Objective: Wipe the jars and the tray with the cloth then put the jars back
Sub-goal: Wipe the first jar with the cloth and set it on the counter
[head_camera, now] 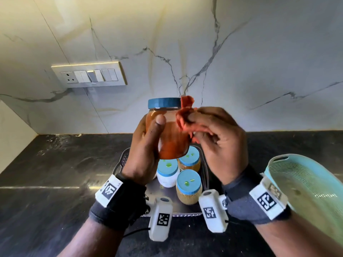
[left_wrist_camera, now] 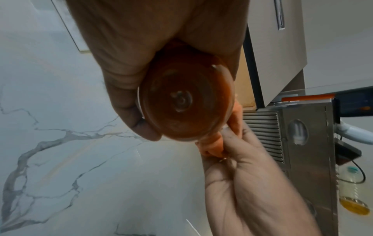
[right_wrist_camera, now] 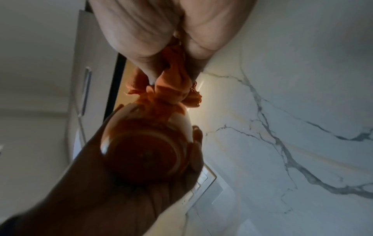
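Holding, head view: left hand [head_camera: 146, 143] wraps the red jar [head_camera: 168, 130] from its left side, thumb laid up the near face, lifting it clear of the tray [head_camera: 122, 162] and tilting it a little.
Cloth, head view: orange cloth [head_camera: 182, 115] is bunched in the curled fingers of the right hand [head_camera: 219, 138] and pressed on the jar's upper right shoulder, just under the blue lid [head_camera: 164, 103]; one end sticks up past the lid.
Below the grip, head view: three blue-lidded jars [head_camera: 188, 184] stand together on the tray, under and between the two wrists, on the dark counter [head_camera: 55, 164].
Right of the grip, head view: a pale green basket [head_camera: 306, 190] sits by the right wrist.
Behind, head view: a switch plate [head_camera: 89, 74] on the marble wall [head_camera: 259, 52], up and to the left of the jar.
Left wrist view: the jar's round base [left_wrist_camera: 184, 103] faces the camera, fingers [left_wrist_camera: 129, 103] curled round its side; cloth [left_wrist_camera: 214, 143] touches its far edge, pinched by the other hand [left_wrist_camera: 248, 183].
Right wrist view: fingers [right_wrist_camera: 141, 43] and thumb squeeze the gathered cloth [right_wrist_camera: 173, 86] against the jar [right_wrist_camera: 145, 143], which the left hand [right_wrist_camera: 121, 183] grips from below.
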The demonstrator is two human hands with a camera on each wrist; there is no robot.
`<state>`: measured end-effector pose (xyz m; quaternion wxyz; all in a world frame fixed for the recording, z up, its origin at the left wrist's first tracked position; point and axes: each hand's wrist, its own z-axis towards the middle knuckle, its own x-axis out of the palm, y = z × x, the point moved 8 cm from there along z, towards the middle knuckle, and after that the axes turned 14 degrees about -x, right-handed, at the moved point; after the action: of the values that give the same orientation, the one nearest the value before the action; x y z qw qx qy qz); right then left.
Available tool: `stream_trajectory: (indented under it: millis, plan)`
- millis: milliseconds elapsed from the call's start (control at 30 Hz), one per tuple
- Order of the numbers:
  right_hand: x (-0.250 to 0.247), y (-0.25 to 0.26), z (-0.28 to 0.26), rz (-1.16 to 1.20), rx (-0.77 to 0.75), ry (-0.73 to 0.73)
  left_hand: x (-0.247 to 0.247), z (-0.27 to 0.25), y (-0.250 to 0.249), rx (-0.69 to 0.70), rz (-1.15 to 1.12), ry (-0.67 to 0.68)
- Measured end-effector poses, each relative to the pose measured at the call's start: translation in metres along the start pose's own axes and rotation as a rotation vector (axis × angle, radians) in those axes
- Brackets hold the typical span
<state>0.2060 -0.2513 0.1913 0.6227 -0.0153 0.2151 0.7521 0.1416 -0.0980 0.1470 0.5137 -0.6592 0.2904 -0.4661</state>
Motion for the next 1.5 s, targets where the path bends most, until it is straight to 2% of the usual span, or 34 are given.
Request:
stream_trajectory:
  millis: [133, 233, 367, 467, 533, 633, 667, 733, 800, 867, 933, 1033, 1067, 1133, 1233, 1333, 1367, 1433, 1500]
  plan:
    - [0.013, 0.03, -0.02, -0.057, -0.165, 0.132, -0.008, -0.001, 0.002, -0.081, -0.12, 0.016]
    - [0.017, 0.031, -0.022, -0.122, -0.198, 0.18, -0.013, -0.001, 0.012, -0.15, -0.134, 0.018]
    - [0.036, 0.042, -0.032, -0.174, -0.307, 0.324, -0.021, -0.001, 0.02, -0.172, 0.03, -0.023]
    - [0.044, 0.049, -0.036, -0.183, -0.387, 0.403, -0.024, -0.001, 0.022, -0.118, 0.147, -0.084]
    - [0.035, 0.035, -0.026, -0.164, -0.332, 0.359, -0.025, -0.001, 0.023, -0.11, 0.122, -0.101]
    - [0.011, -0.003, -0.007, -0.081, -0.079, 0.199, -0.017, -0.003, 0.022, -0.109, 0.115, -0.07]
    - [0.008, -0.004, -0.005, -0.059, -0.05, 0.179, -0.016, -0.003, 0.022, -0.105, 0.104, -0.061]
    - [0.012, 0.013, -0.011, -0.094, -0.12, 0.208, -0.017, -0.001, 0.021, -0.104, 0.043, -0.066]
    - [0.025, 0.041, -0.027, -0.114, -0.274, 0.308, -0.022, 0.001, 0.018, -0.093, 0.007, -0.092]
    - [0.033, 0.052, -0.039, -0.107, -0.362, 0.421, -0.029, 0.002, 0.016, -0.077, 0.061, -0.107]
    - [0.027, 0.036, -0.029, -0.075, -0.298, 0.37, -0.026, 0.001, 0.015, -0.065, 0.068, -0.095]
    - [0.006, -0.002, -0.005, 0.012, -0.021, 0.136, -0.012, -0.001, 0.021, -0.088, 0.056, 0.003]
    - [0.004, -0.005, -0.002, 0.024, 0.027, 0.101, -0.011, -0.001, 0.02, -0.081, 0.044, 0.012]
    - [0.008, 0.006, -0.008, 0.003, -0.011, 0.12, -0.009, -0.003, 0.015, -0.052, 0.006, 0.022]
    - [0.02, 0.039, -0.027, -0.045, -0.222, 0.26, -0.01, -0.005, 0.017, -0.108, -0.056, 0.058]
    - [0.016, 0.033, -0.017, -0.075, -0.314, 0.295, -0.004, -0.008, 0.014, -0.114, -0.097, 0.095]
    - [0.012, 0.023, -0.01, -0.071, -0.271, 0.257, 0.002, -0.01, 0.013, -0.096, -0.098, 0.128]
    - [0.006, -0.003, -0.001, 0.062, -0.053, 0.129, 0.009, -0.011, 0.012, -0.044, -0.058, 0.148]
    - [0.008, -0.016, -0.005, 0.209, 0.12, 0.038, 0.006, -0.009, 0.011, -0.028, -0.063, 0.105]
